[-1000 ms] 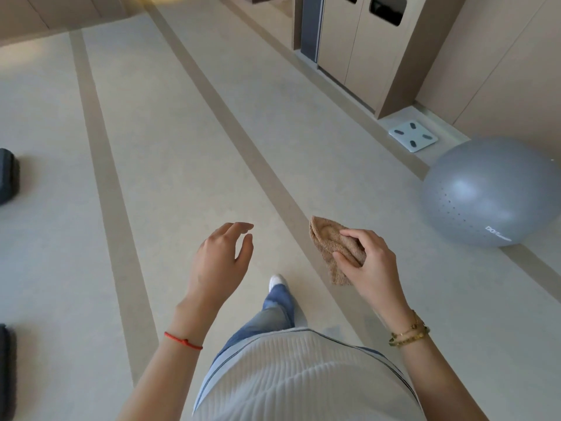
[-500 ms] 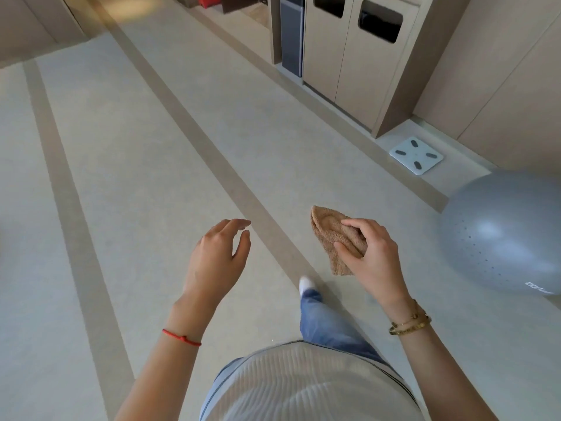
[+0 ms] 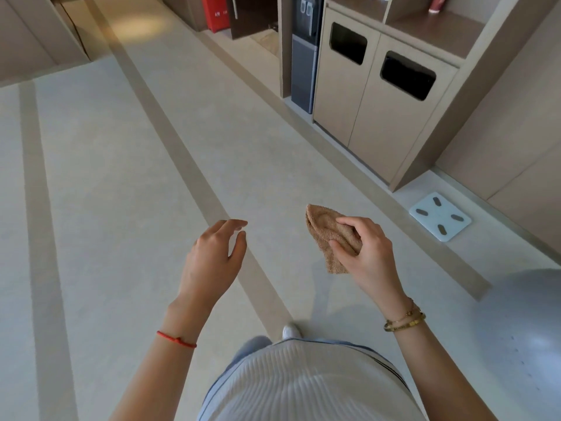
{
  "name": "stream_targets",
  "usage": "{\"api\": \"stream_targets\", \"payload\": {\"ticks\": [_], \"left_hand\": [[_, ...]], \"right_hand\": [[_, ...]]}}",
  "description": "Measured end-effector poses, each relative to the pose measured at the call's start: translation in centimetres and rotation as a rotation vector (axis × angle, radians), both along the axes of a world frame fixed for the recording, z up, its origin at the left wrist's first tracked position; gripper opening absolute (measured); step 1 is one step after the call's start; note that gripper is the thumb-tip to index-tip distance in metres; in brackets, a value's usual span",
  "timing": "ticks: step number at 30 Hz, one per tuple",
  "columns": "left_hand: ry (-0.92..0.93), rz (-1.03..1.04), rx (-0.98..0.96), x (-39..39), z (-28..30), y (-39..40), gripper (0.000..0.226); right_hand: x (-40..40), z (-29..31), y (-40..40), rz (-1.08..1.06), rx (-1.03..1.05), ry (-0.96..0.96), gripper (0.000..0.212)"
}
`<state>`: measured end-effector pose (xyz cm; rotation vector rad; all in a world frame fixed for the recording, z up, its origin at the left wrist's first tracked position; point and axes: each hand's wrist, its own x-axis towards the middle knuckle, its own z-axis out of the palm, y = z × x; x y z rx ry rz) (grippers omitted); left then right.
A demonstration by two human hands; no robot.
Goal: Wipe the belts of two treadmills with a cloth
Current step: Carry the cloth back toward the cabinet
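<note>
My right hand is shut on a folded brown cloth, held at waist height over the pale floor. The cloth's tip points up and left, and its lower corner hangs below my fingers. My left hand hangs to the left of it, fingers loosely curled and apart, holding nothing. No treadmill is in view.
A grey exercise ball sits low at the right edge. A white bathroom scale lies on the floor by the wall. Behind it stand a cabinet with two bin openings, a grey water dispenser and a red box.
The view has moved forward and turned right: the ball slid to the lower right corner, the dark machines at the left left the view, and the cabinet came closer. Both hands kept their pose.
</note>
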<state>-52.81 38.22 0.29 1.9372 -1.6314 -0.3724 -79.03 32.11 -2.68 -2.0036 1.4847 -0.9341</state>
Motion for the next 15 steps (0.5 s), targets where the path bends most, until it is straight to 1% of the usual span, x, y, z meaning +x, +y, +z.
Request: {"api": "stream_targets", "payload": {"ticks": [3, 7, 11, 15], "left_hand": [[-0.007, 0.018, -0.004, 1.9, 0.1, -6.5, 0.026], [0.004, 0.019, 0.011, 4.6, -1.4, -14.7, 0.026], [0.000, -0.020, 0.032, 8.0, -2.8, -23.8, 0.027], [-0.003, -0.056, 0.002, 11.9, -2.4, -34.4, 0.026]], "right_hand": [[1.9, 0.1, -6.7, 0.021, 0.013, 0.015, 0.038], [4.3, -1.4, -14.7, 0.026, 0.041, 0.028, 0.039], [7.5, -2.7, -22.8, 0.003, 0.045, 0.033, 0.039], [11.3, -2.5, -32.1, -0.037, 0.031, 0.021, 0.040]]}}
